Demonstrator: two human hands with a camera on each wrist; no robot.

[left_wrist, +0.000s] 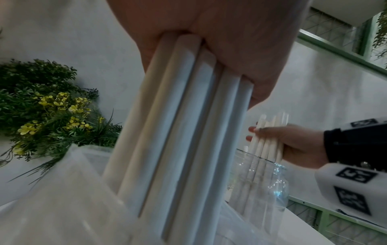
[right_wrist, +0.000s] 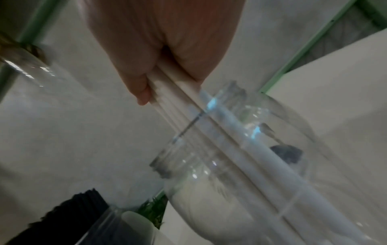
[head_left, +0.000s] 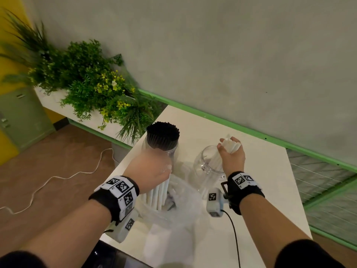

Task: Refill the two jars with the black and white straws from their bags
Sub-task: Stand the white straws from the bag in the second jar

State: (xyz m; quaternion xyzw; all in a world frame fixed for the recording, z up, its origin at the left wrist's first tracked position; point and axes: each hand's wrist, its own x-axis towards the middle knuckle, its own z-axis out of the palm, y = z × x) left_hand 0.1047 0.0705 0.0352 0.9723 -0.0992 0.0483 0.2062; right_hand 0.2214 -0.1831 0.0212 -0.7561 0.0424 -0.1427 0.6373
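Note:
A clear jar packed with black straws stands at the table's far left. To its right is a second clear jar. My right hand grips a bundle of white straws whose lower ends reach down into that jar. My left hand grips another bundle of white straws, held upright with its lower ends inside a clear plastic bag. The left wrist view shows these straws close up in my palm.
The white table has its far edge along a grey wall with a green rail. A planter of green and yellow plants stands left of the table. A white cord lies on the brown floor.

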